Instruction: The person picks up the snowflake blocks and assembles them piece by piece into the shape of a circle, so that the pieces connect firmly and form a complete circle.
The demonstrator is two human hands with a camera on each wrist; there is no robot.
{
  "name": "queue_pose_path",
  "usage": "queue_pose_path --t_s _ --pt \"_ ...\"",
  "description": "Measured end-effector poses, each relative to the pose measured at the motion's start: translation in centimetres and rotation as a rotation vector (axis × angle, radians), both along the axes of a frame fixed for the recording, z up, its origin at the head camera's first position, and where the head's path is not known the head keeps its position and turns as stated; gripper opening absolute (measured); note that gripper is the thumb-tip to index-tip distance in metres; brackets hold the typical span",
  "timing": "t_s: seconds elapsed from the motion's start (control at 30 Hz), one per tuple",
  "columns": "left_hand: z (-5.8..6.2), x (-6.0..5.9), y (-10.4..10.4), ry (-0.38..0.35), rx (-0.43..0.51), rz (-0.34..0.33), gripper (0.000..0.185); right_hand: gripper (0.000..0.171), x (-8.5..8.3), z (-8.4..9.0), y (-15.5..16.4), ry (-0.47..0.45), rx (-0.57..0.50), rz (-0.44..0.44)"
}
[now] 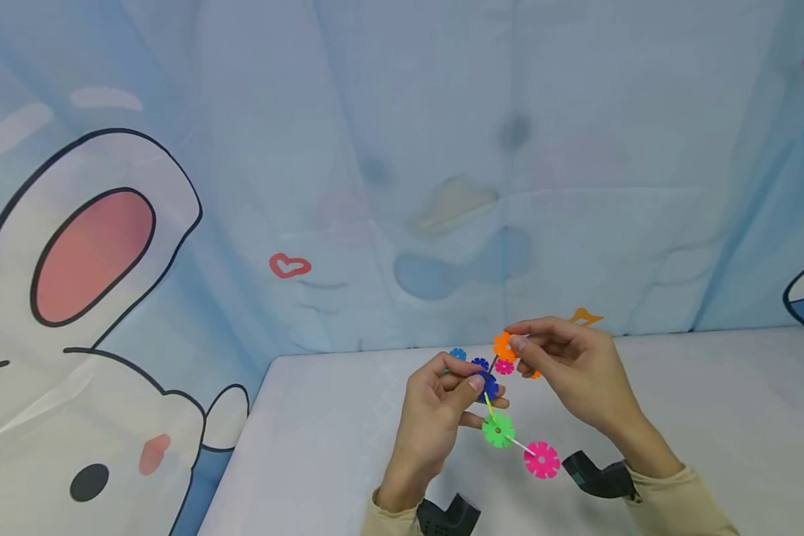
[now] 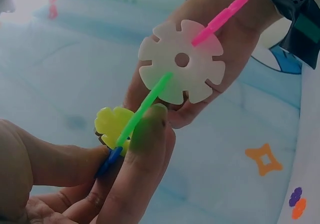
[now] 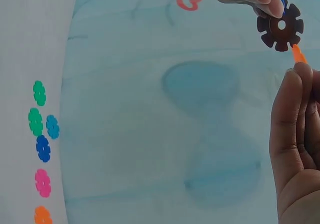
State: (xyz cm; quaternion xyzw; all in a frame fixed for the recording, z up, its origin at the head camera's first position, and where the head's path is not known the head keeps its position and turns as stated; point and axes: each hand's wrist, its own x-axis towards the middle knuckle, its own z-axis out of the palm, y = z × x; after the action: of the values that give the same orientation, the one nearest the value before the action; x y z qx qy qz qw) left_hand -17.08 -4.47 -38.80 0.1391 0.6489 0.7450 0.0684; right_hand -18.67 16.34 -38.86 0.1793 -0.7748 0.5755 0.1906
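Observation:
My left hand (image 1: 435, 424) pinches a blue snowflake disc (image 1: 487, 386) between thumb and fingers. The disc belongs to a chain of notched plastic discs: a yellow disc (image 2: 112, 125), a green disc (image 1: 498, 430), a white disc (image 2: 162, 56) and a pink disc (image 1: 542, 460) hang below it. On the blue disc's other side stands a dark, nearly black disc (image 3: 281, 33). My right hand (image 1: 576, 372) pinches an orange disc (image 1: 503, 347), whose edge meets the dark disc's rim by a notch. In the right wrist view, fingers hide most of the orange disc.
Loose discs lie along the white table's (image 1: 723, 417) back edge, including a light blue disc (image 1: 458, 353), a second pink disc (image 3: 43, 183), a second orange disc (image 3: 43, 215) and green discs (image 3: 39, 92). Behind them hangs a printed blue curtain (image 1: 402, 149).

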Motion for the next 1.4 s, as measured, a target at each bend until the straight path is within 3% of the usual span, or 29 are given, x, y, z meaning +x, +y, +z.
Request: queue_pose_path --t_s 0.37,0.57,0.73,1.1,1.4 --pt "0.5 0.4 -0.5 0.159 -0.080 -0.013 0.013 0.023 0.5 0.4 -0.1 0.111 0.054 0.009" --pt "0.9 1.0 -0.4 0.267 -0.180 0.061 0.009 0.025 0.5 0.5 0.0 0.120 0.037 0.040" --pt "1.3 1.6 -0.1 0.356 -0.195 0.110 0.006 0.023 0.7 0.7 0.1 0.108 0.019 0.070" --pt "1.9 2.3 0.1 0.426 -0.236 0.165 0.004 0.025 1.4 1.5 0.0 0.163 0.004 0.086" --pt "1.3 2.0 -0.1 0.442 -0.170 0.094 0.005 0.029 1.5 1.4 -0.2 0.196 0.006 0.099"
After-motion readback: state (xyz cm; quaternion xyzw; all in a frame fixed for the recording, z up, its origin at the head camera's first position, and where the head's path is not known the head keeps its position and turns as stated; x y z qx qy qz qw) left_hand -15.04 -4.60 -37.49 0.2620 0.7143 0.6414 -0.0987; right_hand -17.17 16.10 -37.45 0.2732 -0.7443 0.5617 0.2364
